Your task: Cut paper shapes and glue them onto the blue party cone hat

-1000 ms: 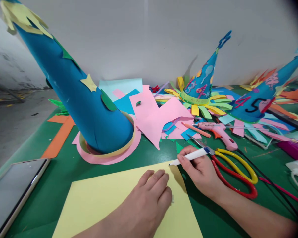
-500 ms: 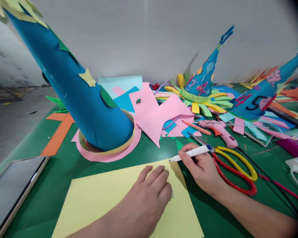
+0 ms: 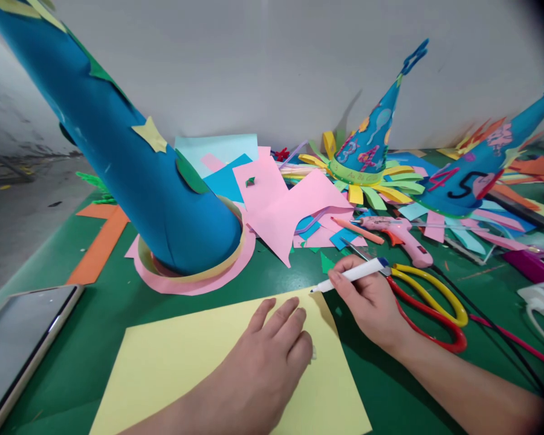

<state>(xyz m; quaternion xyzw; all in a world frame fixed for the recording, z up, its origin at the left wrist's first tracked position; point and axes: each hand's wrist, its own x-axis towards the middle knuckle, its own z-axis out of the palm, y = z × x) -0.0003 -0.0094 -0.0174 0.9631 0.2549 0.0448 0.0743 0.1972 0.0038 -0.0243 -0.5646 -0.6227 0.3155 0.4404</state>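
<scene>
A: Where is the paper (image 3: 176, 362) found?
B: Flat on the table (image 3: 109, 302), pinned under the left hand (image 3: 272, 356), which is laid open, palm down.
A: And the right hand (image 3: 367, 299)?
B: Clamped on a pen (image 3: 351, 275), its tip held at the paper's far corner.

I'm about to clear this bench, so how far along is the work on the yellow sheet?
Done: the big blue cone and two smaller hats behind already carry paper shapes. In hand: the left hand presses the yellow sheet flat; the right hand holds a white pen, tip at its far corner. Left: the sheet shows no marks or cuts; scissors and glue gun lie unused nearby.
</scene>
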